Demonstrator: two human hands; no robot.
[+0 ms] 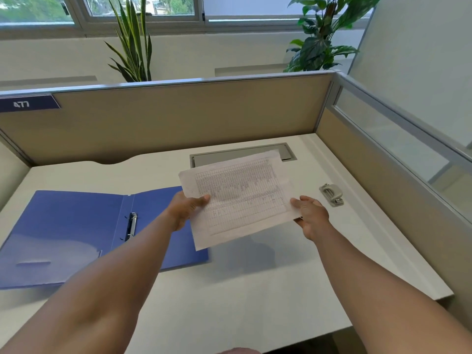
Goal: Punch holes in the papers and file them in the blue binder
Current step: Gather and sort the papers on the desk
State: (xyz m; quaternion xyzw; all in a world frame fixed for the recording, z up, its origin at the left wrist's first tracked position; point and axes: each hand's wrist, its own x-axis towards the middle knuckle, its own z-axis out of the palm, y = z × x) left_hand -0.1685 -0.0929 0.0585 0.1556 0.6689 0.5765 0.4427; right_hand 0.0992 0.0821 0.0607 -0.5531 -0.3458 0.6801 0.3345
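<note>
I hold printed papers [242, 198] with a grid table above the white desk, tilted. My left hand [185, 208] pinches their left edge, thumb on top. My right hand [310, 213] grips the right edge, thumb on top and fingers beneath. The blue binder [76, 231] lies open flat on the desk to the left, its metal ring mechanism [131, 226] at the spine showing. A grey hole punch [331, 194] sits on the desk to the right of the papers, apart from my right hand.
A white desk [255, 290] is enclosed by beige partition panels [178, 118] at the back and right. A grey cable hatch [242, 154] lies behind the papers. Plants stand beyond the partition.
</note>
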